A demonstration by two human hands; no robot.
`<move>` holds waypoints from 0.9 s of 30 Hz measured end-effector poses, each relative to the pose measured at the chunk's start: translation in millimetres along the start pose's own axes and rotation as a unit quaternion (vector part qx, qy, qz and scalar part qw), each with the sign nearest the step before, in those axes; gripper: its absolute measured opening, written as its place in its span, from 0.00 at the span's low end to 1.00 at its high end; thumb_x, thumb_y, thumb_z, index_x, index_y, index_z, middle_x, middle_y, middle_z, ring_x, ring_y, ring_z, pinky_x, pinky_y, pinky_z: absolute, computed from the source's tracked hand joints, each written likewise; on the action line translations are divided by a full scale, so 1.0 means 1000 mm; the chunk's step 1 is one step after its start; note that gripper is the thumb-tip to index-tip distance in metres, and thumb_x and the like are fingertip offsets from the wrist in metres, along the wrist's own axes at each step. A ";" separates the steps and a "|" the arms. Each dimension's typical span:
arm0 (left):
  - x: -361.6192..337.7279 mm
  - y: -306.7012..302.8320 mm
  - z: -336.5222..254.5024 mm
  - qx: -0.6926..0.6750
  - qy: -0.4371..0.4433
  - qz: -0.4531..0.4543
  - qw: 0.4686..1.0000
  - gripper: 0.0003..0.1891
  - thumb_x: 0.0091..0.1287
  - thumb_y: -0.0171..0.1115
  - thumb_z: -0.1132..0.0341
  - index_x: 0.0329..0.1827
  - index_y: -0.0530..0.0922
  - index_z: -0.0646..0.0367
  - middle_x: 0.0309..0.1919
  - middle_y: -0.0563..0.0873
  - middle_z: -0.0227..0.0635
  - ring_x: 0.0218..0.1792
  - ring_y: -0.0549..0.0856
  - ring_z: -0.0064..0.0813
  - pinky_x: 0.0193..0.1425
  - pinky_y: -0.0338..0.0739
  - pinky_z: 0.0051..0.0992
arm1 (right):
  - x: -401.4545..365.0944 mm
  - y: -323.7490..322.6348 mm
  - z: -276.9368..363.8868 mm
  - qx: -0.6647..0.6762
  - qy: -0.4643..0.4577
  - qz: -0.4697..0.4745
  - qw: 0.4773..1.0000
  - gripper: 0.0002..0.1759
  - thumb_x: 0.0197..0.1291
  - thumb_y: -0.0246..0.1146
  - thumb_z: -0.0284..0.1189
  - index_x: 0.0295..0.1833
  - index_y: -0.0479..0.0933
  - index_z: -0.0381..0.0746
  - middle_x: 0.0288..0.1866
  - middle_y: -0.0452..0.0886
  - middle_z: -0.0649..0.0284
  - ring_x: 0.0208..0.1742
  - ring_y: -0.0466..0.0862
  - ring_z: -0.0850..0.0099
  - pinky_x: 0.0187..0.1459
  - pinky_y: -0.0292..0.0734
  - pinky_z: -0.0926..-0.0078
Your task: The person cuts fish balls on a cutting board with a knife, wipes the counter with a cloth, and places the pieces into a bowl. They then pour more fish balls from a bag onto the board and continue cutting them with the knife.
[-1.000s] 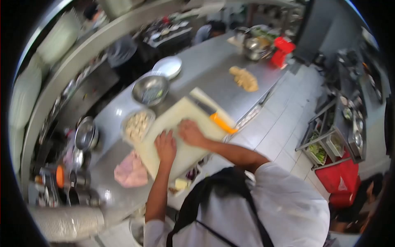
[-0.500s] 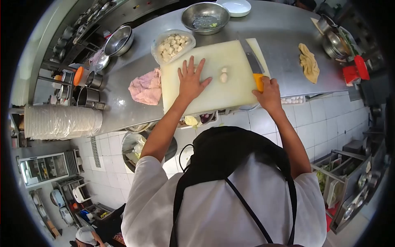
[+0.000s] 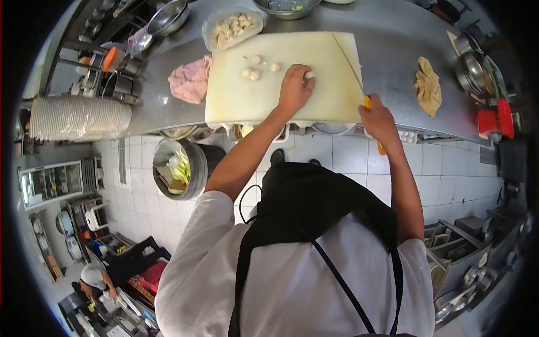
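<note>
My left hand [image 3: 296,89] rests over the cutting board [image 3: 331,104], its fingers curled against a small white mushroom [image 3: 310,74]. In my right hand [image 3: 378,121] is a knife [image 3: 349,64] with a yellow handle. Its blade is seen nearly edge-on and slants over the right part of the board, apart from the left hand. Several pale mushrooms [image 3: 254,75] lie on the left half of the board. Behind it, a clear plastic container [image 3: 210,40] holds many more of the white pieces.
A pink cloth [image 3: 190,80] lies left of the board, a yellowish cloth [image 3: 428,87] to the right. Metal bowls [image 3: 168,18] stand at the back of the steel counter [image 3: 387,39]. Stacked plates [image 3: 81,118] are at far left. A bin [image 3: 179,168] with scraps stands below; another person [image 3: 95,276] is at lower left.
My left hand went from spread flat to curled at a mushroom farther right. The knife, earlier lying flat at the board's right edge, is now turned edge-on. More mushrooms show; the view has shifted.
</note>
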State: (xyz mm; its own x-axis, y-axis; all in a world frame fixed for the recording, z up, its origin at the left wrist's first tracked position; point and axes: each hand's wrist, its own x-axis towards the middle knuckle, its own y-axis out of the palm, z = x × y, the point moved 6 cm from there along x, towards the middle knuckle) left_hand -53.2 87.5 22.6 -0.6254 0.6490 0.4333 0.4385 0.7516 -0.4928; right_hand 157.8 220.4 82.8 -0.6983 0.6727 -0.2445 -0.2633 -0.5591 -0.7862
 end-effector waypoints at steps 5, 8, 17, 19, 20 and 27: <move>-0.014 -0.003 -0.019 0.003 0.038 -0.035 0.999 0.15 0.61 0.73 0.73 0.50 0.81 0.64 0.51 0.85 0.41 0.43 0.87 0.35 0.38 0.84 0.31 | -0.026 -0.013 -0.018 -0.052 0.013 0.026 0.998 0.14 0.69 0.55 0.33 0.51 0.70 0.33 0.34 0.84 0.38 0.40 0.85 0.38 0.45 0.77 0.45; -0.018 -0.008 -0.014 -0.017 -0.001 -0.048 0.999 0.13 0.61 0.71 0.72 0.49 0.83 0.63 0.52 0.85 0.40 0.44 0.87 0.33 0.37 0.83 0.29 | -0.052 -0.025 -0.013 -0.070 -0.005 0.038 0.997 0.13 0.70 0.56 0.32 0.49 0.70 0.32 0.32 0.83 0.40 0.38 0.84 0.38 0.43 0.75 0.43; -0.017 -0.005 -0.007 -0.034 -0.025 -0.050 0.998 0.07 0.64 0.68 0.72 0.43 0.86 0.65 0.43 0.88 0.41 0.40 0.89 0.34 0.42 0.84 0.28 | -0.125 -0.050 0.027 -0.133 -0.011 0.106 0.985 0.12 0.75 0.56 0.34 0.53 0.70 0.35 0.31 0.84 0.43 0.39 0.82 0.38 0.44 0.74 0.41; -0.017 -0.006 -0.006 -0.025 -0.020 -0.051 0.998 0.08 0.65 0.68 0.71 0.43 0.86 0.65 0.43 0.88 0.40 0.41 0.89 0.33 0.42 0.84 0.28 | -0.127 -0.049 0.031 -0.139 -0.003 0.123 0.983 0.12 0.75 0.56 0.34 0.53 0.70 0.35 0.32 0.84 0.43 0.39 0.82 0.38 0.45 0.74 0.41; -0.018 -0.006 -0.005 -0.036 -0.030 -0.052 0.998 0.08 0.65 0.68 0.71 0.43 0.86 0.65 0.43 0.88 0.40 0.41 0.89 0.32 0.42 0.84 0.28 | -0.127 -0.048 0.032 -0.139 -0.009 0.121 0.983 0.12 0.75 0.56 0.34 0.53 0.70 0.35 0.32 0.84 0.43 0.39 0.82 0.38 0.45 0.74 0.41; -0.018 -0.005 -0.003 -0.041 -0.042 -0.053 0.997 0.07 0.64 0.68 0.72 0.43 0.86 0.64 0.42 0.88 0.39 0.41 0.90 0.32 0.44 0.85 0.28 | -0.122 -0.040 0.034 -0.130 -0.007 0.132 0.983 0.12 0.75 0.55 0.34 0.52 0.69 0.35 0.29 0.83 0.42 0.38 0.84 0.37 0.44 0.75 0.40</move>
State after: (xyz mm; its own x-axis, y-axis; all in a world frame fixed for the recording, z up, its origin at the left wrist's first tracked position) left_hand -42.4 72.7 19.6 -0.7218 0.5554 0.4130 0.4160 0.8251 -0.3824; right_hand 230.4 144.3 163.4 -0.7293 0.5130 -0.4527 0.1063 -0.5686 -0.8157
